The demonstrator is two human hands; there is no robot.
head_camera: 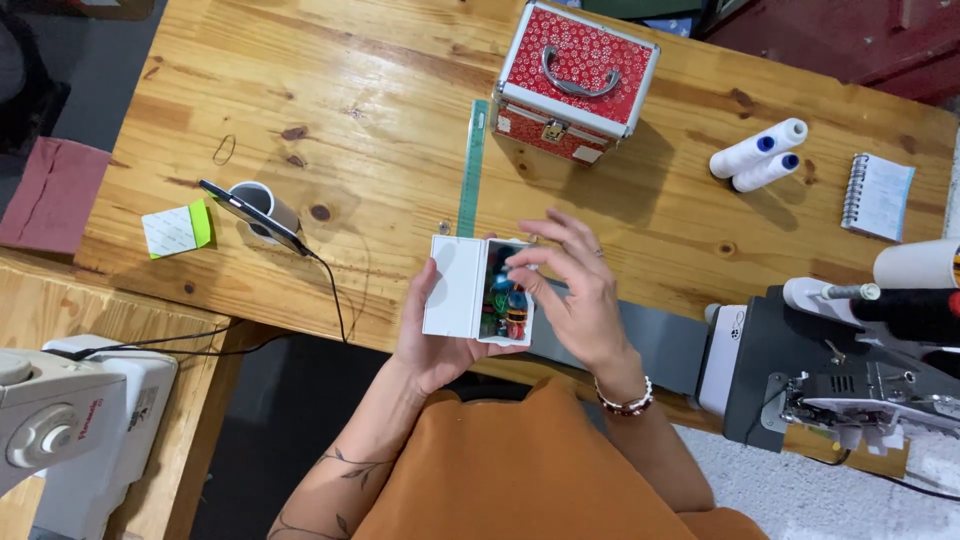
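I see my left hand (432, 335) gripping a small white box (478, 290) from below, thumb up its left side, the lid swung open to the left. The box hangs over the near edge of the counter (400, 100), in front of my chest. My right hand (572, 295) curls over the open half, fingers (528, 262) bent and spread above coloured bobbins (510, 305) inside — whether they pinch one I cannot tell.

At 12 o'clock from the box lies a green ruler (473, 165), and past it at 1 o'clock a red patterned case (575, 80) with a metal handle, shut. At 2 o'clock lie two white thread cones (758, 155), and beyond them a spiral notepad (878, 196). At 9 o'clock a phone (250, 215) leans on a cup, its cable running off the counter edge near my left wrist. A sewing machine (840, 370) crowds my right elbow at 3 o'clock — another sits at 8 o'clock.
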